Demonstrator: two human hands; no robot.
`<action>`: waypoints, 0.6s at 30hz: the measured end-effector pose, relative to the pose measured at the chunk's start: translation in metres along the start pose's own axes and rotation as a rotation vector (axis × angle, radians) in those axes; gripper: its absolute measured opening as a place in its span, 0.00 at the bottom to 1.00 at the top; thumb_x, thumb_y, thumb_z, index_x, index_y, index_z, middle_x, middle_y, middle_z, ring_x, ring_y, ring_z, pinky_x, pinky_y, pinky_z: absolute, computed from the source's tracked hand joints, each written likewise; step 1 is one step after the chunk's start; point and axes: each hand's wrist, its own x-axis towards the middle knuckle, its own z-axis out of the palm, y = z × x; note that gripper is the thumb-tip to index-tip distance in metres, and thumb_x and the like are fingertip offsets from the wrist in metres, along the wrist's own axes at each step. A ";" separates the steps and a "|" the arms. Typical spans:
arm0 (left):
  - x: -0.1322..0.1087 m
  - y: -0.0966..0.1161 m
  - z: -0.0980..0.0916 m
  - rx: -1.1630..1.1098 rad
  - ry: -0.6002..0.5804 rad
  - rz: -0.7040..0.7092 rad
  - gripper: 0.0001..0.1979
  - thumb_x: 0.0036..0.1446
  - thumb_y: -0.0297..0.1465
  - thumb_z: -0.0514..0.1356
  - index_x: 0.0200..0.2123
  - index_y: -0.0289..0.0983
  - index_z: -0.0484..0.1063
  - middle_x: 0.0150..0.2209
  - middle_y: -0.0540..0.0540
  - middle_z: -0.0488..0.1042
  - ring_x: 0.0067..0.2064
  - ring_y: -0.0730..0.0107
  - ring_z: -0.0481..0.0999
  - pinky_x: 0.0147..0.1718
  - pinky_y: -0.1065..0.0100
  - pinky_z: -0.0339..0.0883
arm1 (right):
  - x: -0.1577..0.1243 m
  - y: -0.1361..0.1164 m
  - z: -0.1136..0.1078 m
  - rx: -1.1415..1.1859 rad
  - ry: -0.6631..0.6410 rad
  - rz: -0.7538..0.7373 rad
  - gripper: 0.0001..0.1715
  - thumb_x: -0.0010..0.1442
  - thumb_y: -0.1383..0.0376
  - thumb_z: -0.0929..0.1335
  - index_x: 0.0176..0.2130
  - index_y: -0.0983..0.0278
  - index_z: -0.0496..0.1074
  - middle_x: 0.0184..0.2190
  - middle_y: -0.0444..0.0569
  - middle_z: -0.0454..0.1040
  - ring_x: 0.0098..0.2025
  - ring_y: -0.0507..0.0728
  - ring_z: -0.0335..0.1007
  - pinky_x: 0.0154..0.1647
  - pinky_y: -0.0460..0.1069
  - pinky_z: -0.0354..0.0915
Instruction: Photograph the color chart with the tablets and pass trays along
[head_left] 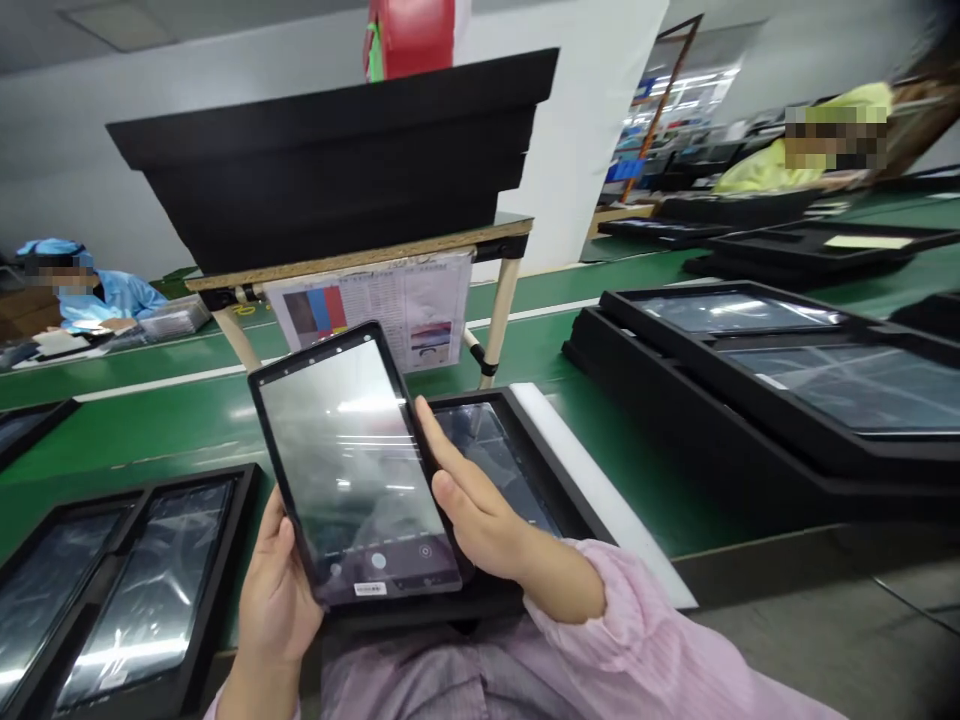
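Note:
A tablet (352, 450) with a dark frame is held up, tilted, between my two hands. Its lit screen shows what looks like a camera view, with a round button near the bottom and a small white label below it. My left hand (277, 590) grips the lower left edge, fingers partly hidden behind. Along the right edge my right hand (480, 510) is closed on it, thumb at the front rim. Partly covered behind the tablet lies a black foam tray (555, 470) with a film-covered screen in it, beside a white foam strip (600, 480).
Black trays with film-covered tablets (172, 560) lie at the left; a stack of such trays (705, 400) stands at the right. Ahead, a small shelf (360, 250) bears black trays (337, 170) and has printed sheets hanging below. Two co-workers sit beyond the green bench (195, 430).

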 end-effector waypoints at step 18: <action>-0.032 -0.008 0.011 -0.046 0.117 -0.066 0.31 0.46 0.40 0.74 0.55 0.53 0.76 0.56 0.48 0.77 0.53 0.58 0.80 0.52 0.64 0.74 | 0.023 0.001 -0.025 -0.348 0.008 -0.113 0.43 0.72 0.45 0.55 0.74 0.60 0.34 0.73 0.49 0.44 0.73 0.61 0.45 0.72 0.60 0.52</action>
